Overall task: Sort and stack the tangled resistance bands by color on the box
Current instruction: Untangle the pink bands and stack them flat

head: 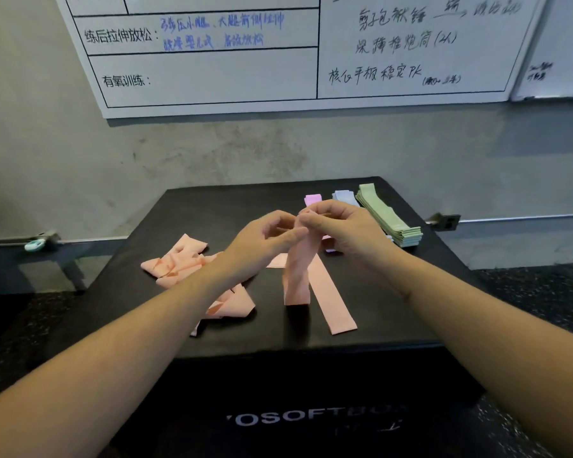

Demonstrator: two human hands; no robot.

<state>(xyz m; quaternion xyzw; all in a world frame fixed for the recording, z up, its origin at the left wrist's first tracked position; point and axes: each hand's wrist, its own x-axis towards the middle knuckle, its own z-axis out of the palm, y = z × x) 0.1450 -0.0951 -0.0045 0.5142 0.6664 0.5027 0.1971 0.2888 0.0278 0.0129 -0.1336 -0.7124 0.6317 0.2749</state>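
A pink resistance band [296,276] hangs down over the black box [232,213], its lower end touching the top. My left hand [262,241] and my right hand [339,226] both pinch its upper end, fingertips close together. A flat pink band [333,302] lies on the box just right of the hanging one. A tangled heap of pink bands [182,259] lies to the left, partly hidden by my left forearm. At the back right stand sorted stacks: green bands [387,214], blue bands [344,196] and purple bands [313,199], the last two partly hidden behind my right hand.
The box stands against a grey wall with a whiteboard [212,71] covered in writing. A low black bench [30,256] with a small teal object [34,244] is at the left. Dark speckled floor surrounds the box.
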